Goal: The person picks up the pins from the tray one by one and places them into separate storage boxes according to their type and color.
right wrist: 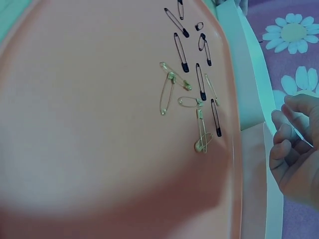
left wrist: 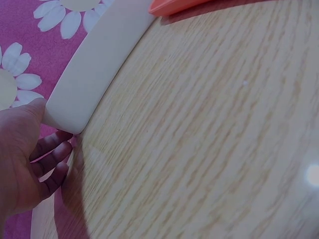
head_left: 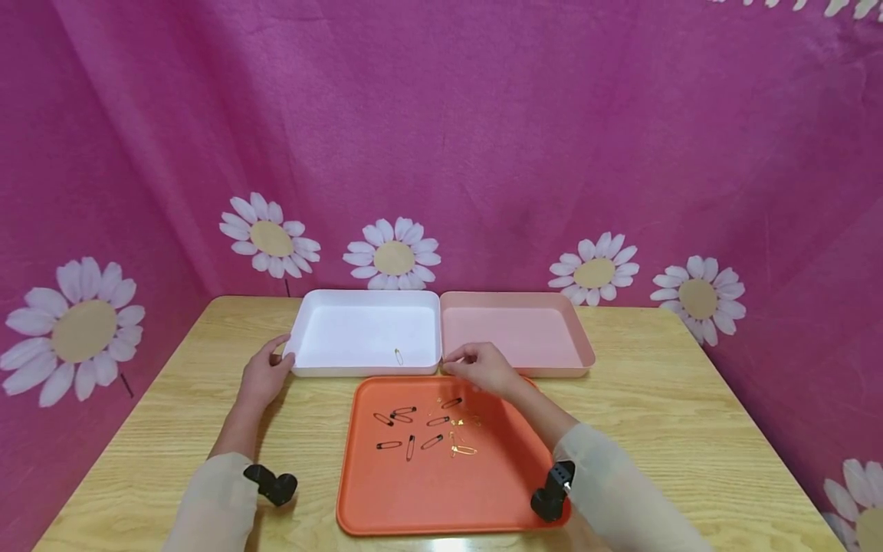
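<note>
My left hand [head_left: 267, 369] holds the near left corner of the white tray [head_left: 366, 371], with its thumb [left wrist: 35, 107] at the rim and its other fingers curled beside the outer wall. One gold safety pin [head_left: 398, 356] lies inside that tray. My right hand [head_left: 486, 368] hovers where the white and pink trays meet, thumb and fingers bent close together; whether a pin is between them cannot be made out. Below it, the orange tray [head_left: 441, 498] bears several black safety pins [head_left: 432, 441] and several gold safety pins [head_left: 465, 451], loosely scattered.
The pink tray [head_left: 517, 337] stands against the white one's right side. Both sit at the back of the wooden table [head_left: 662, 429], before a magenta cloth [head_left: 483, 153] with daisies. The orange tray lies close in front of them.
</note>
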A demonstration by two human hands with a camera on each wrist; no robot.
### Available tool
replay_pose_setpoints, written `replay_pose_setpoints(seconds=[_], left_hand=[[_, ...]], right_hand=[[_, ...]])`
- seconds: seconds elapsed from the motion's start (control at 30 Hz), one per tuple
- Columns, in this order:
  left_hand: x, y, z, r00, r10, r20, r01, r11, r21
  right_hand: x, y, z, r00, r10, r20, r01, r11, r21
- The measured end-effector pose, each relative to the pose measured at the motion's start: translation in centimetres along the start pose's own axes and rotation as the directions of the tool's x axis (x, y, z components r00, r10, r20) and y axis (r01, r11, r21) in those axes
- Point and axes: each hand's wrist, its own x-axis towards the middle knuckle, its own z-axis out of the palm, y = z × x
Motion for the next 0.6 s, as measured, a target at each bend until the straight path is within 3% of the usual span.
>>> replay_pose_setpoints(seconds=[0.6], left_hand=[[0.2,-0.2,0.1,1.000,-0.011,0.011,0.011,1.000,0.003]], right_hand=[[-3.4,1.4,-0.1,0.995,-0.027,0.096,0.037,0.993,-0.108]])
